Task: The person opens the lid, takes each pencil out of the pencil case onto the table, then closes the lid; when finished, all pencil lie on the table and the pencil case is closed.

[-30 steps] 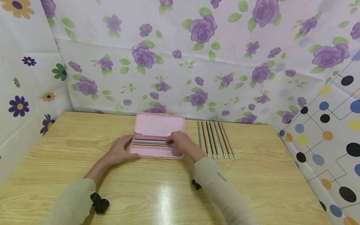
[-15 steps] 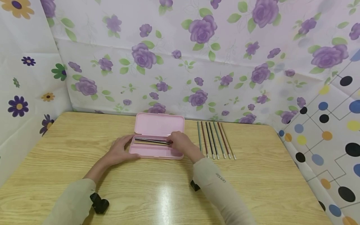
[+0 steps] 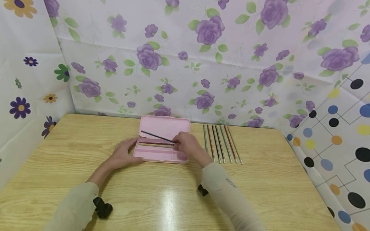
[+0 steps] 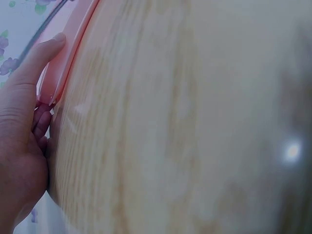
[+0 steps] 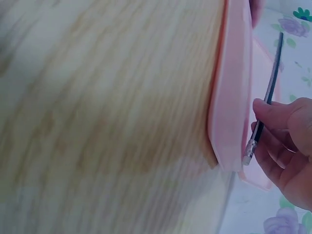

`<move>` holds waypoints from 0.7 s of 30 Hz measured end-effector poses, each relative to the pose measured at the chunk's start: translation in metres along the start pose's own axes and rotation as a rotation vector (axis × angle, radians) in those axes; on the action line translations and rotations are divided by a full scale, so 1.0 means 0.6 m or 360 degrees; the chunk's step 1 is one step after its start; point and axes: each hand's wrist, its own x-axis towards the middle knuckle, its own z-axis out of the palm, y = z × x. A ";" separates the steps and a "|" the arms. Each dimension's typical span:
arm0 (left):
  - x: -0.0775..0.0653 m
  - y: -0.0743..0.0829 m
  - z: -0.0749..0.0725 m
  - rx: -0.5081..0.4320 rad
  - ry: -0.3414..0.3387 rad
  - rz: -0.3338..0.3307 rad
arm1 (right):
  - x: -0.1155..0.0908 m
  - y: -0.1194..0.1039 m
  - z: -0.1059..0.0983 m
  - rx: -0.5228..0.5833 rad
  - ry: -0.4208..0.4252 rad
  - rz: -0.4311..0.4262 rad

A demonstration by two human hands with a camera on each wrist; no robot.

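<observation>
A pink pencil case lies with its lid raised at the back. My left hand grips its left end; in the left wrist view the thumb lies along the front wall and the other fingers curl behind the corner. Between thumb and fingers, my right hand pinches a dark pencil over the case. That pencil slants up to the left, and its metal-and-eraser end shows in the right wrist view. Below it, a brown-red pencil and a tan pencil lie in the long rear compartment.
Right of the case, several pencils lie side by side on the wooden table, eraser ends towards me. A flowered cloth hangs behind the table's back edge, with patterned sheets at both sides.
The dark pencil was lying among the others in the case; now it is lifted and tilted in my right hand, its far end over the lid. My left hand has stayed put.
</observation>
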 end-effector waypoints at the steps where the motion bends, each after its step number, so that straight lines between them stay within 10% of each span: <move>1: 0.000 0.000 0.000 -0.0003 0.0001 0.0002 | -0.001 0.001 -0.002 0.0007 0.0030 -0.0006; 21: -0.001 0.003 -0.001 -0.0011 -0.0014 -0.0001 | -0.050 0.076 -0.061 0.0298 0.0301 0.0231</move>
